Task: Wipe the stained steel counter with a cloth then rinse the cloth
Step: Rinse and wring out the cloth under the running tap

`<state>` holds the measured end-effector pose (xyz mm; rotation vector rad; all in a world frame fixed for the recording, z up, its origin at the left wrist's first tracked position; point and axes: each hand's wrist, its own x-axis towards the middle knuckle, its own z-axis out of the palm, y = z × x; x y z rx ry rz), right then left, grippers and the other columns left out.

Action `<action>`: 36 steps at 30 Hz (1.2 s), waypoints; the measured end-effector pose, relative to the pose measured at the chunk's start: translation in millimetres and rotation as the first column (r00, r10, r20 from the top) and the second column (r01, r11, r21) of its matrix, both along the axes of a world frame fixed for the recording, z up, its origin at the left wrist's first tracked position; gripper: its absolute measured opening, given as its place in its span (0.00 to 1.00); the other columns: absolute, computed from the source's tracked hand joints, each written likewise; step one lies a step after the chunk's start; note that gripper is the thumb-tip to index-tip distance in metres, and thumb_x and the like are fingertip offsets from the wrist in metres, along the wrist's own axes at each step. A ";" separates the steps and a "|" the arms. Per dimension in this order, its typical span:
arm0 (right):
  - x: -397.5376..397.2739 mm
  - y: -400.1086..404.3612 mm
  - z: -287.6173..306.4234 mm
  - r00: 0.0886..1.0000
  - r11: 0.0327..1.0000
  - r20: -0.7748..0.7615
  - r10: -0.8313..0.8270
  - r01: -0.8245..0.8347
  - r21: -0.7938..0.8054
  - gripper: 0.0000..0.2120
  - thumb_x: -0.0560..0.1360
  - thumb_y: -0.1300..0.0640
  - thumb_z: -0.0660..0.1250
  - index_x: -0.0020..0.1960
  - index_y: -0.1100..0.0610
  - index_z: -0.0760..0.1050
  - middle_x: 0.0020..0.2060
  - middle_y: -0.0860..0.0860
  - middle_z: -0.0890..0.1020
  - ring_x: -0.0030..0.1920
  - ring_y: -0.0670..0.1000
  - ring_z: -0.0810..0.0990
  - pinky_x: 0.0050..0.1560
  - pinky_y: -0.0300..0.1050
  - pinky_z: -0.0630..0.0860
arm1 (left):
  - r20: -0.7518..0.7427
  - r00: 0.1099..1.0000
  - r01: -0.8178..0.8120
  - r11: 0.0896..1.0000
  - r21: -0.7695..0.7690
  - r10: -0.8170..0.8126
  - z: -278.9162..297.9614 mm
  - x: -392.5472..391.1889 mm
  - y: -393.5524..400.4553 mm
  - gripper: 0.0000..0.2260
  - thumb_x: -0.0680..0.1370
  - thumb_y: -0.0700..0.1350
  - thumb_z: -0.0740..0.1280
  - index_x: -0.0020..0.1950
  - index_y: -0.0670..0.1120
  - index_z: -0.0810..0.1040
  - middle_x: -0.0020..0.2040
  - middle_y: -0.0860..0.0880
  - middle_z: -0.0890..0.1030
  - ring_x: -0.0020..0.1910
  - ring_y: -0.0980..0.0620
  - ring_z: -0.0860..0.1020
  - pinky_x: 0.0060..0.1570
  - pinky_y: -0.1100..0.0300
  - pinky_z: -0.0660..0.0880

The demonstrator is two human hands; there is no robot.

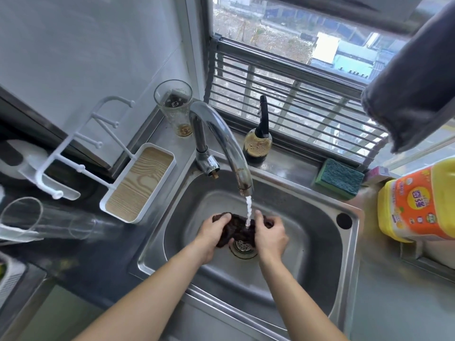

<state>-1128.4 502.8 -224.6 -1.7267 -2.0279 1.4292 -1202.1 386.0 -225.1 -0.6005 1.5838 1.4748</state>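
Observation:
A dark brown cloth [237,228] is bunched up inside the steel sink [307,210], just above the drain strainer [242,247]. My left hand [213,232] grips its left side and my right hand [269,233] grips its right side. Water runs from the curved steel tap [226,141] and falls onto the cloth between my hands. The steel counter [398,299] stretches to the right of the sink.
A green sponge [341,177] and a dark bottle [258,143] sit on the ledge behind the sink. A yellow detergent jug [418,203] stands at right. A white wood-lined tray [140,183], a rack and glasses [176,107] are at left. A grey towel [416,89] hangs above right.

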 end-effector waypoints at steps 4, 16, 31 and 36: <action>6.3 -56.5 1.8 0.957 0.958 -0.125 0.262 -0.242 0.155 0.14 0.81 0.42 0.63 0.45 0.52 0.71 0.38 0.48 0.78 0.42 0.54 0.77 0.43 0.46 0.66 | 0.136 0.981 -0.135 0.991 -0.016 0.136 5.1 6.3 18.9 0.23 0.82 0.61 0.60 0.45 0.44 0.82 0.39 0.45 0.84 0.35 0.48 0.81 0.32 0.61 0.76; -4.7 -56.3 12.6 0.962 0.956 -0.137 0.235 -0.203 0.212 0.15 0.82 0.49 0.59 0.44 0.57 0.77 0.40 0.59 0.85 0.43 0.60 0.81 0.42 0.49 0.65 | 0.028 1.000 0.001 0.994 -0.108 0.002 2.8 2.1 29.0 0.15 0.78 0.53 0.70 0.40 0.42 0.81 0.39 0.44 0.84 0.38 0.48 0.82 0.45 0.54 0.81; -7.0 9.2 -9.3 0.983 0.881 -0.166 0.076 -0.144 -0.451 0.17 0.73 0.46 0.62 0.54 0.57 0.77 0.50 0.57 0.84 0.47 0.51 0.81 0.47 0.49 0.79 | 0.173 0.941 0.255 0.947 0.197 -0.289 7.7 5.1 2.6 0.11 0.79 0.53 0.71 0.56 0.49 0.81 0.52 0.42 0.86 0.50 0.42 0.85 0.42 0.45 0.84; 2.4 17.1 -16.2 0.990 0.965 -0.072 0.123 -0.136 -0.224 0.14 0.73 0.50 0.77 0.54 0.54 0.80 0.44 0.53 0.86 0.45 0.56 0.86 0.50 0.55 0.84 | 0.054 0.998 0.020 0.998 -0.058 -0.016 -6.9 -0.5 1.5 0.10 0.73 0.37 0.72 0.54 0.43 0.79 0.47 0.37 0.84 0.39 0.42 0.82 0.28 0.58 0.78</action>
